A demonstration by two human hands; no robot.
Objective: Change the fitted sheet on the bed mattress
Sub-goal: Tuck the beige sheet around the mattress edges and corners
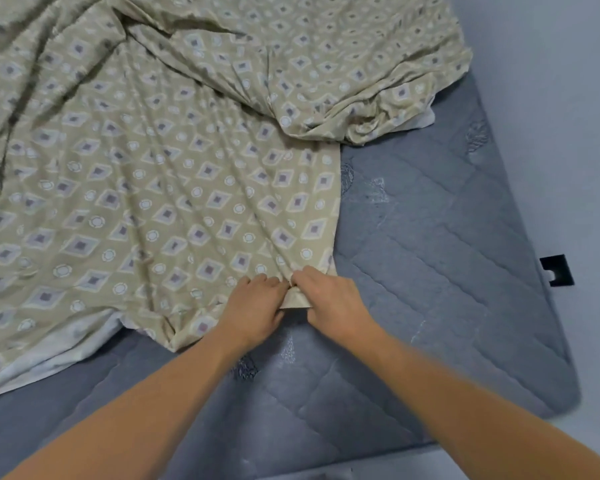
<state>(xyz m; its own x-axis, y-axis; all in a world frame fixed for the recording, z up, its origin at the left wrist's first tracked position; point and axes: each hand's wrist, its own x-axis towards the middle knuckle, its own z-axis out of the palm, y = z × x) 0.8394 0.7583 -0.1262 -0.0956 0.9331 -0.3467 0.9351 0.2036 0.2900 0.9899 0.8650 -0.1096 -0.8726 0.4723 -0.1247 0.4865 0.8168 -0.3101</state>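
Lying crumpled across the left and far parts of the grey quilted mattress (430, 258), the beige patterned sheet (146, 188) shows its white underside along the near-left edge, and a bunched fold sits at the far right. Both forearms reach in from the near side and meet at the sheet's near corner, close to the middle of the scene. The left hand (253, 306) has its fingers curled onto the fabric, pinching the corner's hem. Just to its right, touching or almost touching it, the right hand (329, 299) pinches the same folded hem between thumb and fingers. Bare mattress stretches to the right and near. A small black bracket (557, 270) sits on the pale wall (551, 98) at far right.
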